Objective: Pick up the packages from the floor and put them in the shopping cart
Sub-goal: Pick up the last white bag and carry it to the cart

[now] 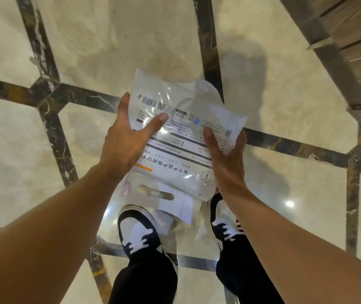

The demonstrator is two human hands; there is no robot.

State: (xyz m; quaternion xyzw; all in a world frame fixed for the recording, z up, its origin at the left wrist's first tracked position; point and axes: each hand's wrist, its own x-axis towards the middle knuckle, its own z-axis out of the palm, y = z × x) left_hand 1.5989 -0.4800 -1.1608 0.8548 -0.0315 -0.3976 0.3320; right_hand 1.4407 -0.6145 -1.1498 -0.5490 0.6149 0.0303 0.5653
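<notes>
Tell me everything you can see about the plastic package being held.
The plastic package is a flat, glossy, translucent white bag printed with a barcode, dark stripes and upside-down text, with a slot handle at its near end. It hangs above the marble floor, gripped by the left hand and right hand at either side.

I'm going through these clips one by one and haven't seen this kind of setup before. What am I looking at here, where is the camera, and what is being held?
There is no robot here: a person wears one wide-angle camera on the head, looking down, so you see their own arms, trousers and shoes from above. The left hand and the right hand both grip a clear plastic package with printed text and a barcode, thumbs on top. It is held up above the marble floor, not lying on it. A wooden piece of furniture shows at the upper right. No shopping cart is in view.
</notes>
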